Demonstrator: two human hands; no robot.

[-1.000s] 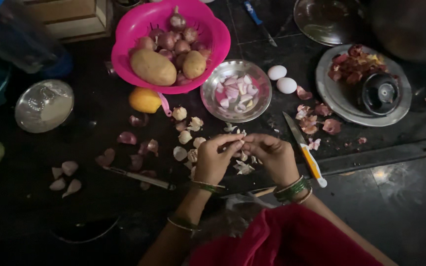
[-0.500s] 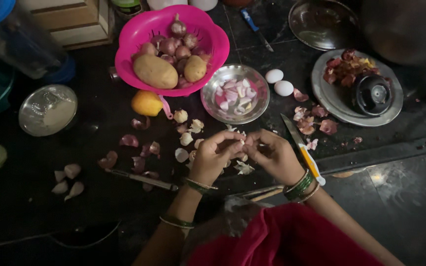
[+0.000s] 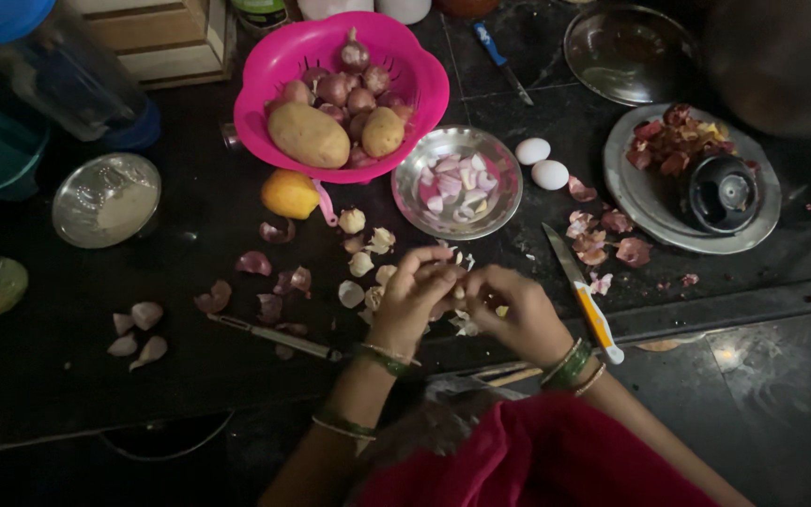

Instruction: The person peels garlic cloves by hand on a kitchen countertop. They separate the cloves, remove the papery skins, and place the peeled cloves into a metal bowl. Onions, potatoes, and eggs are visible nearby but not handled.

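My left hand (image 3: 415,296) and my right hand (image 3: 513,314) meet over the dark counter, fingertips pinched together on a small garlic clove (image 3: 459,289). Both wrists wear bangles. Loose garlic cloves and papery skins (image 3: 363,268) lie just left of my hands. A small steel bowl (image 3: 457,183) with peeled cloves sits right behind them. A knife with a yellow and white handle (image 3: 584,296) lies just right of my right hand.
A pink colander (image 3: 344,94) holds potatoes and onions, with a lemon (image 3: 290,194) in front. Two eggs (image 3: 542,162), a steel plate with onion skins and a black lid (image 3: 692,178), a steel lid (image 3: 105,199), a peeler (image 3: 274,336) and several cloves (image 3: 138,333) lie around.
My hands stay together at the same spot, fingers working slightly on the clove. The view has shifted a little; nothing else has moved.
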